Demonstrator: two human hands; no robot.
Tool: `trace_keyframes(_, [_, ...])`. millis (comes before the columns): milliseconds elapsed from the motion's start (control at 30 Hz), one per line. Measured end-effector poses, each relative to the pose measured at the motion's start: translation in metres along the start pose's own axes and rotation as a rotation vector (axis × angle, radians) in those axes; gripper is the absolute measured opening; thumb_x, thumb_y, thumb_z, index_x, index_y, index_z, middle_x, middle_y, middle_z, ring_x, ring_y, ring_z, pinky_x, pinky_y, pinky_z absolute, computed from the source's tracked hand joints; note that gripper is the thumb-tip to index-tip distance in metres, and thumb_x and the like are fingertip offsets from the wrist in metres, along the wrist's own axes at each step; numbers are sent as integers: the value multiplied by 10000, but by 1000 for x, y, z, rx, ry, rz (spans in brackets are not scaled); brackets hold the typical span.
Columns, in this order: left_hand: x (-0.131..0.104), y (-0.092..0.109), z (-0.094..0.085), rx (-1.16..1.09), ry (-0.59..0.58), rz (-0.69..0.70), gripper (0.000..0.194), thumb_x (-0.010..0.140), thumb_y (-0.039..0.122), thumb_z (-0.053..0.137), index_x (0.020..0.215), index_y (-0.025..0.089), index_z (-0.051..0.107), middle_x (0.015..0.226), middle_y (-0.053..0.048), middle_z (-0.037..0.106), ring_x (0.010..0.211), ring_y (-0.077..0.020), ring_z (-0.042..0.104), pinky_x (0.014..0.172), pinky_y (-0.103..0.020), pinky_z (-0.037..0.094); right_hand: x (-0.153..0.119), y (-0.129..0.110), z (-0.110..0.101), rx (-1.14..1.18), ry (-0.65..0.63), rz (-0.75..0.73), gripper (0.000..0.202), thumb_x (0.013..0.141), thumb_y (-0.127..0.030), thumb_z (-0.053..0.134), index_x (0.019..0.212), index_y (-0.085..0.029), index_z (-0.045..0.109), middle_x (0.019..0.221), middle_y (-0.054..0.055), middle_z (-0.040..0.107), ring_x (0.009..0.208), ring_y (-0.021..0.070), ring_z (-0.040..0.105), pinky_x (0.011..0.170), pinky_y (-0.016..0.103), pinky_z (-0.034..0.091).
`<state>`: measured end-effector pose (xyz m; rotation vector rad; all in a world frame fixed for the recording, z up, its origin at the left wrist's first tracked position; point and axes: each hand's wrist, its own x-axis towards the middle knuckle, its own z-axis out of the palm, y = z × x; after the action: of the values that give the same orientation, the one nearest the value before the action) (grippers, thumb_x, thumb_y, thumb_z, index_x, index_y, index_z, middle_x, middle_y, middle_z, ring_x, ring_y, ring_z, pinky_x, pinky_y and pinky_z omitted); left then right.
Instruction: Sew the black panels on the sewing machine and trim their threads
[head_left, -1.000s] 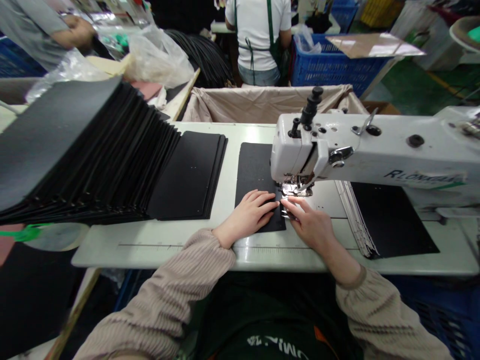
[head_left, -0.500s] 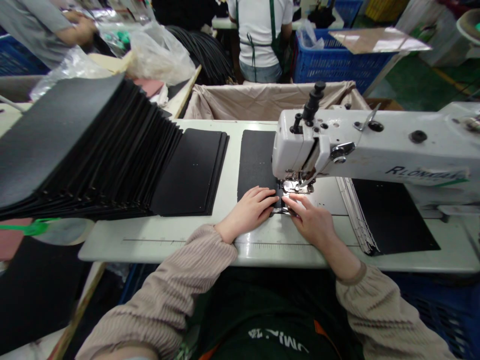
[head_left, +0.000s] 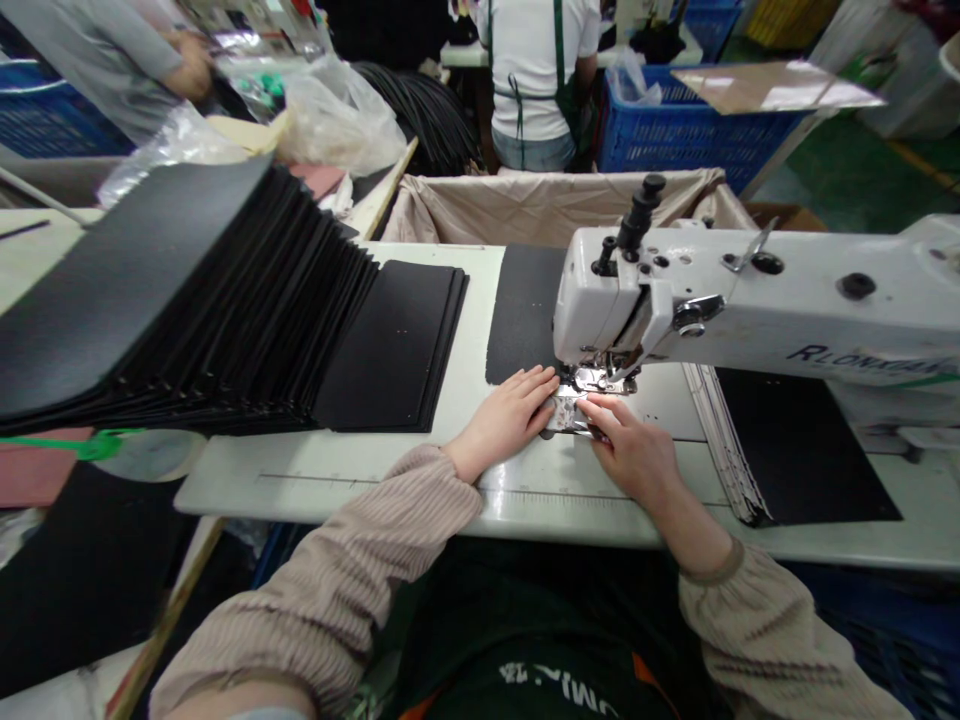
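A black sheet panel [head_left: 525, 310] lies flat on the machine bed, its right side hidden behind the head of a white sewing machine [head_left: 604, 290]. My left hand [head_left: 514, 415] lies palm down with its fingers stretched out, the tips at the panel's near edge beside the presser foot [head_left: 594, 380]. My right hand [head_left: 634, 445] rests just right of the shiny metal needle plate [head_left: 568, 412], index finger stretched toward the foot. Its lower fingers are partly hidden, and I see nothing held in it.
At left stands a tall leaning stack of black panels [head_left: 150, 270], with a smaller pile [head_left: 386, 350] beside it. More panels [head_left: 806, 445] lie under the machine arm. Behind the table are a cloth-lined bin [head_left: 487, 210], a blue crate [head_left: 690, 125] and a person in a white shirt [head_left: 540, 70].
The black panel has slid away from me under the machine head, baring more of the needle plate. Both hands stay near the foot, and the view has shifted slightly.
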<state>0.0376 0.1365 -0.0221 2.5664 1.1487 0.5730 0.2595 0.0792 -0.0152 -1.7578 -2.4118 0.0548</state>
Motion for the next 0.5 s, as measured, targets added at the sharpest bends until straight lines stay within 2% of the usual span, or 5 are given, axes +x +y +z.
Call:
trace_keyframes(133, [3, -2, -1, -4, -16, -6, 444, 971, 286, 476, 1398, 165, 465, 1490, -106, 456, 1418, -230, 363, 1181, -453, 286, 0, 0, 0, 15, 6, -9, 469, 925, -275, 472, 1392, -317, 493, 1414, 12, 528, 891, 184, 662, 611, 278, 492])
trace_keyframes(300, [6, -3, -3, -17, -12, -10, 430, 950, 283, 504, 1367, 176, 498, 1468, -101, 484, 1397, -234, 396, 1168, -457, 308, 0, 0, 0, 33, 10, -5, 472, 927, -265, 468, 1396, -317, 487, 1414, 13, 528, 910, 182, 659, 613, 270, 491])
trace_keyframes(500, [8, -4, -4, -20, -16, -17, 425, 920, 215, 511, 1342, 165, 518, 1449, -92, 506, 1383, -226, 413, 1170, -441, 310, 0, 0, -2, 55, -5, -4, 479, 916, -259, 490, 1392, -315, 483, 1422, -8, 521, 936, 184, 655, 634, 278, 501])
